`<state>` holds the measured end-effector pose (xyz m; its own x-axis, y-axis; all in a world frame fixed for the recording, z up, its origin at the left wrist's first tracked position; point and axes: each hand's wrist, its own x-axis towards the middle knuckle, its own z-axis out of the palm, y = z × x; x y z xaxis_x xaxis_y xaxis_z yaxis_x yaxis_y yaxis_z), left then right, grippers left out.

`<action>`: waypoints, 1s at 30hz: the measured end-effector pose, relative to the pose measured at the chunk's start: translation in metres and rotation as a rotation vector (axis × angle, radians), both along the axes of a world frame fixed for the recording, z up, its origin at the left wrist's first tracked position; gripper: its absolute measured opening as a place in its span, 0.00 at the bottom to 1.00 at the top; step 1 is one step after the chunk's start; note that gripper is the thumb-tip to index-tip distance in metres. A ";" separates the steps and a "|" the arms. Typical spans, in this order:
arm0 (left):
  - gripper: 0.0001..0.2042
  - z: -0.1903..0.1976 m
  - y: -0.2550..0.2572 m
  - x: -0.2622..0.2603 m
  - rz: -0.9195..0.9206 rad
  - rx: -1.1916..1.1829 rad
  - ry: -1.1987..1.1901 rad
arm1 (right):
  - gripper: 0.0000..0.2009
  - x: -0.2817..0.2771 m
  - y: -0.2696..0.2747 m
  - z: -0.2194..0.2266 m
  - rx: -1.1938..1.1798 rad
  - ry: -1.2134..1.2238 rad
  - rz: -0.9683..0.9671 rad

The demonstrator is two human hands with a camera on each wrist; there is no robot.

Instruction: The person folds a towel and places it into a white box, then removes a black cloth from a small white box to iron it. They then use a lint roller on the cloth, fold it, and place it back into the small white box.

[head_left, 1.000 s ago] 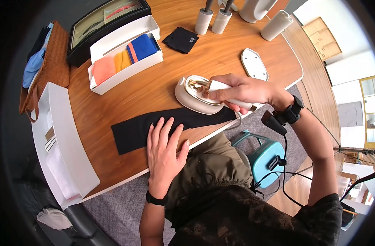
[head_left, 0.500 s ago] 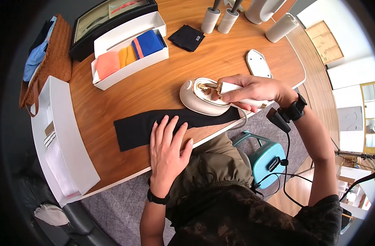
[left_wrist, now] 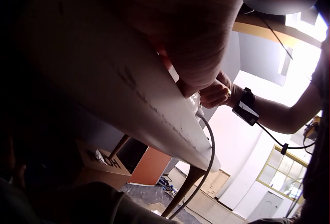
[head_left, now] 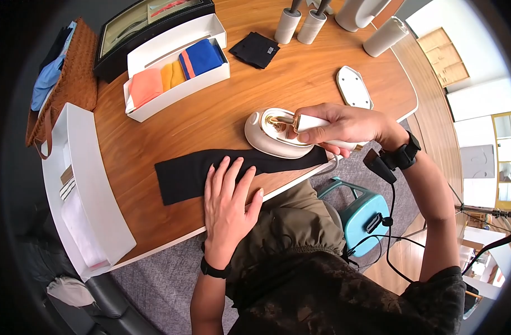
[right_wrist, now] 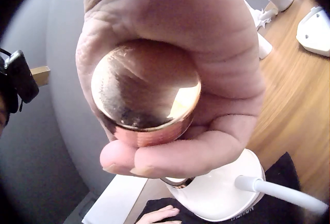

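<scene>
A long black cloth (head_left: 183, 177) lies flat near the table's front edge. The left hand (head_left: 228, 206) rests on its middle, fingers spread and straight. Curled round the white handle of a cream-and-gold iron (head_left: 277, 142), the right hand (head_left: 350, 127) holds it over the cloth's right part, hiding some of it. In the right wrist view, the right hand (right_wrist: 175, 79) grips the handle, its round gold end (right_wrist: 147, 87) facing the camera, with the iron's white body (right_wrist: 216, 193) and hose below. The left wrist view shows the left hand (left_wrist: 180, 22) dark and close, above the table edge.
Behind are a white box (head_left: 180, 92) of folded coloured cloths, a folded black cloth (head_left: 255, 50), two lint rollers (head_left: 288, 27) and a white plate (head_left: 354, 87). A white tray (head_left: 93, 195) stands left, a teal stool (head_left: 364, 218) below the table's front edge.
Over the last second the iron and right hand have shifted slightly right relative to the cloth's left end in view, then barely moved. The left hand stays spread on the cloth.
</scene>
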<state>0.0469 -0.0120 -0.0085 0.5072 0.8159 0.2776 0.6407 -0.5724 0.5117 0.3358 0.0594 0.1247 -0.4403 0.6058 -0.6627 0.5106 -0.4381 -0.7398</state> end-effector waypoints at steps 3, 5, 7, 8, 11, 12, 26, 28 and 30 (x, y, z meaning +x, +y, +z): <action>0.20 0.000 0.000 0.000 -0.001 -0.001 0.002 | 0.17 -0.004 0.000 0.003 0.009 -0.035 -0.020; 0.20 -0.001 0.000 0.000 -0.001 0.003 0.001 | 0.17 -0.003 -0.001 -0.001 0.026 -0.041 -0.022; 0.20 -0.001 0.000 0.000 0.001 0.006 0.001 | 0.16 -0.005 -0.001 0.000 0.042 -0.047 -0.024; 0.20 -0.001 0.000 0.000 -0.002 0.003 0.002 | 0.16 -0.007 -0.002 0.003 0.040 -0.065 -0.044; 0.20 -0.001 0.000 -0.001 -0.001 0.001 0.003 | 0.16 -0.009 -0.003 0.003 0.060 -0.098 -0.054; 0.20 -0.001 0.000 0.000 0.002 0.002 0.002 | 0.16 -0.009 -0.003 0.003 0.081 -0.114 -0.045; 0.20 0.001 0.000 0.000 0.004 0.008 -0.001 | 0.18 -0.013 -0.003 0.006 0.075 -0.148 -0.098; 0.20 0.001 0.000 0.001 0.003 0.004 0.002 | 0.18 -0.014 -0.005 0.005 0.083 -0.157 -0.108; 0.20 0.000 0.000 0.000 0.007 0.008 0.003 | 0.18 -0.015 -0.007 0.006 0.079 -0.136 -0.161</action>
<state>0.0474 -0.0117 -0.0081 0.5022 0.8174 0.2822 0.6464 -0.5717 0.5054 0.3206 0.0525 0.1303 -0.2437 0.7133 -0.6571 0.5366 -0.4652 -0.7040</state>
